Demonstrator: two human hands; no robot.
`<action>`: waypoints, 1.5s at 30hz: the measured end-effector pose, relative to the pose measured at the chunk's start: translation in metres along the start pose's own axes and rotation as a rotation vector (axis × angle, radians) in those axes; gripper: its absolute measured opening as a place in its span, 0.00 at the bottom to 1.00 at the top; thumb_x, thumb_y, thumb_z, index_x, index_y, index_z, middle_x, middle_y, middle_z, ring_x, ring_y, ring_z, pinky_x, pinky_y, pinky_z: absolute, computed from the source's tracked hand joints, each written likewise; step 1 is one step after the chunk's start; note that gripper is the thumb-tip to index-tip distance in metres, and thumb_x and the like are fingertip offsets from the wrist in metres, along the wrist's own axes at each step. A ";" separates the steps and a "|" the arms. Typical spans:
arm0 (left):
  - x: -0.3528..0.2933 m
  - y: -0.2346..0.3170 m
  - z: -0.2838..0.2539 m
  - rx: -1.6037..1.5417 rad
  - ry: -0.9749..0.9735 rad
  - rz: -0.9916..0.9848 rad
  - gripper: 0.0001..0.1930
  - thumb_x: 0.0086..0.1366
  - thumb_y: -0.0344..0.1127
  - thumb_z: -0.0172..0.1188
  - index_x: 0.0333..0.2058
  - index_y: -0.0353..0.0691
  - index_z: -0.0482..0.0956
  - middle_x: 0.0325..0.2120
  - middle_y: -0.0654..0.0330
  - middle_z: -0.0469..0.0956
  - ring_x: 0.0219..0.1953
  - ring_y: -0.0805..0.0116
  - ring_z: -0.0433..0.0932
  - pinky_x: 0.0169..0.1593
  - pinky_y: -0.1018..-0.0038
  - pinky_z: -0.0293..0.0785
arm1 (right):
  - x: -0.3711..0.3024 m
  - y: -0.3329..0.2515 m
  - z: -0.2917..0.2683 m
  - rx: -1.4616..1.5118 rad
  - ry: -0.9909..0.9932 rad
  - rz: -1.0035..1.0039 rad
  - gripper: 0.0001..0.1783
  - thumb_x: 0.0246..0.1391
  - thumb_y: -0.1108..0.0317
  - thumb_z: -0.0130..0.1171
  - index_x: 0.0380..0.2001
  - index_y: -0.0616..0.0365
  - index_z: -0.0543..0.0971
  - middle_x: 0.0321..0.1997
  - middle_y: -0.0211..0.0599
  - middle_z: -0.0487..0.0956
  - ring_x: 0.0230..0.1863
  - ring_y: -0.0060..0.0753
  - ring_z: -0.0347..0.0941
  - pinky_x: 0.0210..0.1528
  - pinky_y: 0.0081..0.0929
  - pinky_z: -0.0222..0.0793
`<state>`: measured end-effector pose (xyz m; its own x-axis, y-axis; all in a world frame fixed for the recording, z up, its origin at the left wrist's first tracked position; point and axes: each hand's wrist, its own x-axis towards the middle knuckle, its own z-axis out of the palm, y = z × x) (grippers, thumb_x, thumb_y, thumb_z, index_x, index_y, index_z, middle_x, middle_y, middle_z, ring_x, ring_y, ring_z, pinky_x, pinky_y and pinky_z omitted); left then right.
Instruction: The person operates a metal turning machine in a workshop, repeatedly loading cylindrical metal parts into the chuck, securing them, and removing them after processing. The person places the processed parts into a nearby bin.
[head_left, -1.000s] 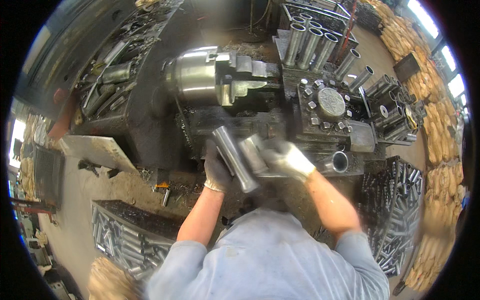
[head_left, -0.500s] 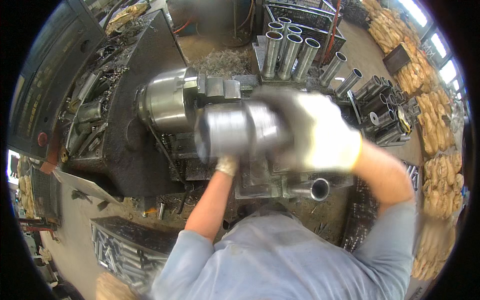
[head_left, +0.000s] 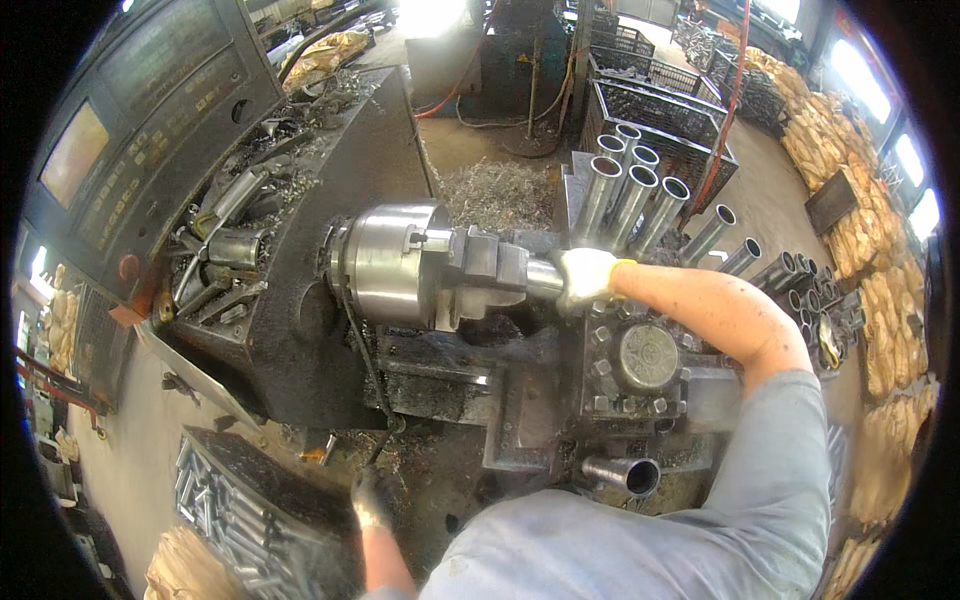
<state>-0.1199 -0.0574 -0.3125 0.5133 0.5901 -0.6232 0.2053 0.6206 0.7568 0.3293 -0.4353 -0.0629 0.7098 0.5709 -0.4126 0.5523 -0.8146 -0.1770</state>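
A bright metal tube (head_left: 544,279) sits with its left end between the jaws of the lathe chuck (head_left: 392,265). My right hand (head_left: 588,280), in a white glove with a yellow cuff, is closed round the tube's right end. Low on the left, my gloved left hand (head_left: 370,498) is closed at the lower end of a thin dark rod (head_left: 384,405) that runs down from beside the chuck. Its dark glove partly hides the fingers. The tool post (head_left: 648,358), with a round cap and several bolts, stands just below my right wrist.
Several upright metal tubes (head_left: 630,210) stand behind the tool post, with more at the right. One loose tube (head_left: 622,474) lies near my body. A bin of short metal pieces (head_left: 240,520) is at lower left. Metal shavings (head_left: 495,200) heap behind the chuck.
The tube, blurred in front of the chuck before, is now in its jaws. My left hand has gone from beneath the tube down to the dark rod. The view has shifted.
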 end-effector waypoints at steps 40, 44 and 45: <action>-0.031 0.508 0.218 1.679 0.479 0.981 0.48 0.72 0.55 0.56 0.81 0.46 0.43 0.59 0.38 0.81 0.58 0.49 0.85 0.59 0.50 0.79 | -0.374 -0.101 0.150 0.761 1.114 0.469 0.19 0.59 0.73 0.65 0.52 0.69 0.84 0.45 0.41 0.88 0.47 0.29 0.82 0.57 0.29 0.76; -0.066 0.464 0.211 1.406 0.531 1.455 0.35 0.73 0.48 0.59 0.75 0.48 0.64 0.50 0.41 0.85 0.49 0.42 0.87 0.51 0.50 0.83 | -0.397 -0.121 0.173 0.796 1.072 0.520 0.19 0.56 0.75 0.65 0.51 0.67 0.85 0.41 0.38 0.89 0.43 0.25 0.82 0.52 0.26 0.78; -0.083 0.435 0.208 1.137 0.418 1.710 0.31 0.73 0.42 0.62 0.73 0.49 0.68 0.51 0.40 0.85 0.50 0.41 0.86 0.51 0.52 0.84 | -0.402 -0.122 0.179 0.805 1.056 0.560 0.18 0.56 0.75 0.66 0.51 0.67 0.85 0.40 0.37 0.89 0.42 0.25 0.83 0.51 0.25 0.78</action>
<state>0.1008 0.0564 0.1097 0.5581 0.2504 0.7911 0.2252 -0.9633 0.1460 -0.1014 -0.5832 -0.0352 0.9294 -0.3201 0.1835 -0.0416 -0.5851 -0.8099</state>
